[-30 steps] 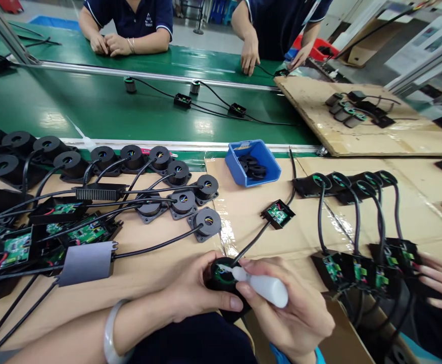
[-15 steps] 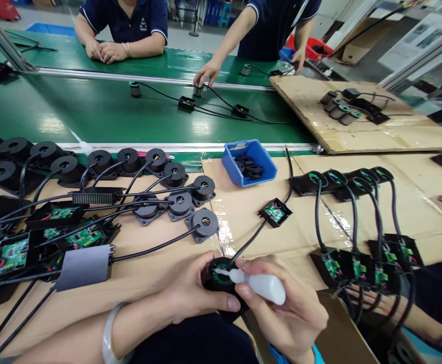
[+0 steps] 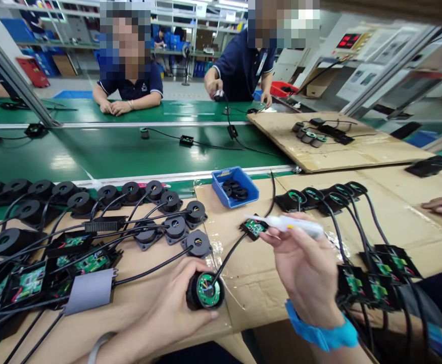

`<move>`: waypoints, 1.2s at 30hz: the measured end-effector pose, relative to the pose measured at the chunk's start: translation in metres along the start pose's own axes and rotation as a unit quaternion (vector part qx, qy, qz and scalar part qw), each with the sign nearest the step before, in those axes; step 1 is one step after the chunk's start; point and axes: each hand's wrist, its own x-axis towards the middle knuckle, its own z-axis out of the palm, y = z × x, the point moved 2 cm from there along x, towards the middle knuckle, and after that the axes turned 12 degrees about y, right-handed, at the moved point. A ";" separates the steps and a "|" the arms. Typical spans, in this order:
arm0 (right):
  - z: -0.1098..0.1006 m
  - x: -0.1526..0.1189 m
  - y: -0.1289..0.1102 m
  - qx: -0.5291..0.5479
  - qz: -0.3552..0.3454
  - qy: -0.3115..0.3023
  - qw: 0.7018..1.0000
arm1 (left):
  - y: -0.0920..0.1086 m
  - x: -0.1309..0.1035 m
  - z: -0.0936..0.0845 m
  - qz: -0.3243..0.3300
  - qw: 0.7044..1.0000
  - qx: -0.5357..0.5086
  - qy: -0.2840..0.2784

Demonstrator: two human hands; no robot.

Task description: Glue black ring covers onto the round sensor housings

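The white bottle (image 3: 281,222) has come up and away from the black round housing (image 3: 207,290) since the earlier frame, when its nozzle was inside the open face. The view has also tipped upward, and at upper centre a co-worker's hand (image 3: 215,87) now holds a part above the green table.

The left hand (image 3: 169,311), lower centre, curls around the housing, fingers on the far side and thumb along the near one, its open end tilted up and showing a green board and wires. The right hand (image 3: 307,268), right of centre, pinches the bottle between thumb and fingers. The bottle's long axis runs nearly level across the frame, nozzle to the left, overlapping the small open black box (image 3: 253,228) in view. From the nozzle, the housing lies down and left, well apart; the left hand is nearer to it.
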 end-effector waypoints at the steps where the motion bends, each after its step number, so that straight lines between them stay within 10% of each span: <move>1: 0.005 0.007 0.008 0.000 0.029 -0.002 1.000 | 0.001 -0.001 -0.002 0.017 0.999 0.039 0.009; 14: 0.119 0.070 0.114 -0.153 0.091 -0.146 0.973 | -0.014 -0.007 -0.010 0.066 0.971 0.220 0.063; 24: 0.165 0.110 0.184 -0.420 -0.014 -0.239 0.876 | -0.005 -0.009 -0.014 0.043 0.976 0.214 0.024; 30: 0.162 0.107 0.176 -0.502 -0.095 -0.284 0.811 | -0.008 -0.010 -0.014 0.063 0.973 0.220 0.029; 36: 0.123 0.150 0.096 -0.573 -0.201 -0.301 0.735 | -0.014 -0.013 -0.016 0.122 0.963 0.234 0.051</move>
